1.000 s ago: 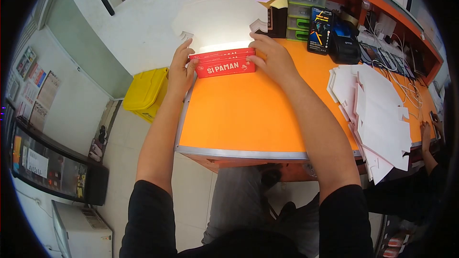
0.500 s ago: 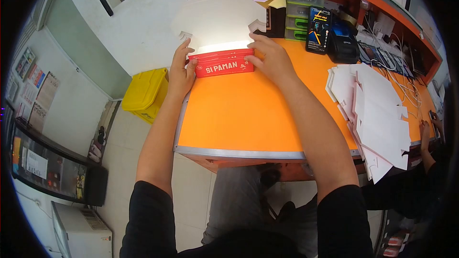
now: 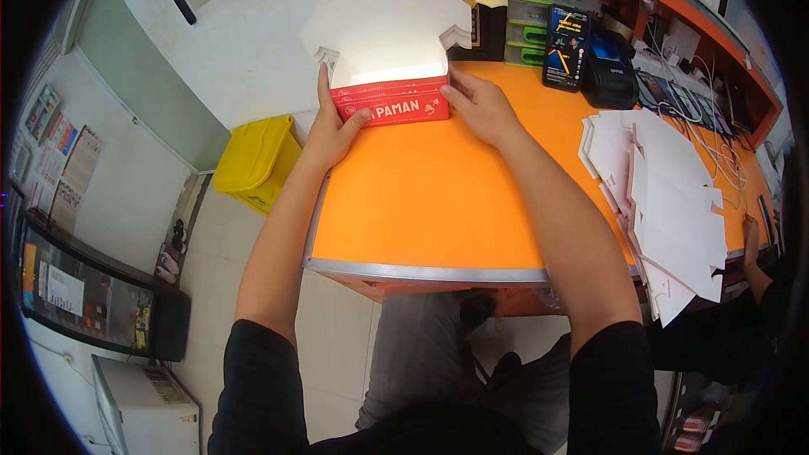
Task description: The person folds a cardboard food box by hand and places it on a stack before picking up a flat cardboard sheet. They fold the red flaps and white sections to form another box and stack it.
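On the far end of the orange table (image 3: 421,202) sits a nested stack of red cardboard boxes (image 3: 413,108) with white insides. Part of the lettering "PAMAN" shows on the front one. White lid flaps (image 3: 383,21) stand raised at the back. My left hand (image 3: 334,133) grips the left side, its thumb across the front face and its fingers along the side. At the right end, my right hand (image 3: 482,105) holds the stack, thumb near the front corner and fingers partly hidden behind the side.
Flat white cardboard blanks (image 3: 674,194) are piled on the right, overhanging the table edge. A phone (image 3: 565,46) stands by a black printer (image 3: 608,76) and green drawers (image 3: 539,13). A yellow bin (image 3: 257,160) is on the floor. Another person's hand (image 3: 751,232) shows far right.
The stack has shifted slightly up and away. My left thumb has slid right over the front lettering, and my right fingers have dropped from the lid corner to the box side.
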Demonstrator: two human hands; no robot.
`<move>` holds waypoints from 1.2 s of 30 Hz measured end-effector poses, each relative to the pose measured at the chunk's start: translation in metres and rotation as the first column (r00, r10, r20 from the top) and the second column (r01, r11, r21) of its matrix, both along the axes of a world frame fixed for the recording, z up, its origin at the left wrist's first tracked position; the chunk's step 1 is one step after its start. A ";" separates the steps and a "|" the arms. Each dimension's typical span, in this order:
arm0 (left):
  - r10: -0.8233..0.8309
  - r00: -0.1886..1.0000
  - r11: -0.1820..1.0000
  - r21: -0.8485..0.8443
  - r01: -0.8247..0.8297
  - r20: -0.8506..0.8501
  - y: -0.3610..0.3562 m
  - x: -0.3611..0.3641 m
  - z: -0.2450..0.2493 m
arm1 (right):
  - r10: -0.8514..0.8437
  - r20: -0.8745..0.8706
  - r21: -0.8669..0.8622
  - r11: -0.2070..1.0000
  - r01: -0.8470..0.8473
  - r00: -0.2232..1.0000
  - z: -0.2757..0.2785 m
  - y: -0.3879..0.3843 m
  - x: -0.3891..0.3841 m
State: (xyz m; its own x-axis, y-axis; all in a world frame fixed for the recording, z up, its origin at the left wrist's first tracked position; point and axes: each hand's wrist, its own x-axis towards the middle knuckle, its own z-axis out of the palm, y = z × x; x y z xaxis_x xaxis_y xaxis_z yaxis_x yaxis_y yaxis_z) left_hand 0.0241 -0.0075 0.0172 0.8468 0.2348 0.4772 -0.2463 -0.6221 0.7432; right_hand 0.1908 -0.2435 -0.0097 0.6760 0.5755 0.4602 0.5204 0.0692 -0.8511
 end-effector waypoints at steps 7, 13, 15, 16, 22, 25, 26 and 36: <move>0.077 0.993 0.993 0.096 -0.069 -0.089 -0.007 -0.005 0.008 | -0.078 -0.064 0.005 0.997 0.079 0.995 0.003 0.005 -0.003; 0.065 0.997 0.986 0.158 -0.058 -0.039 -0.006 -0.010 0.006 | -0.218 -0.071 -0.096 0.973 0.211 0.973 0.010 0.005 -0.014; 0.031 0.999 0.996 0.079 -0.033 0.029 -0.007 -0.019 0.003 | -0.186 -0.075 -0.094 0.979 0.178 0.980 0.013 -0.002 -0.019; 0.019 0.997 1.000 -0.011 -0.018 0.076 -0.009 -0.030 0.002 | -0.168 -0.074 -0.092 0.983 0.161 0.983 0.019 -0.006 -0.023; 0.040 0.940 0.818 -0.552 0.163 0.338 -0.028 -0.079 0.025 | 0.260 -0.239 0.199 0.956 -0.215 0.936 0.049 -0.005 -0.079; 0.109 0.877 0.827 -0.532 0.181 0.468 -0.037 -0.080 0.040 | 0.254 -0.303 0.176 0.962 -0.208 0.919 0.054 0.003 -0.095; 0.125 0.851 0.845 -0.504 0.177 0.509 -0.041 -0.078 0.046 | 0.269 -0.315 0.224 0.953 -0.204 0.910 0.056 0.003 -0.098; -0.123 0.858 0.595 -0.655 0.466 0.499 -0.079 -0.011 0.046 | 0.379 -0.344 0.470 0.861 -0.192 0.859 0.059 -0.009 -0.090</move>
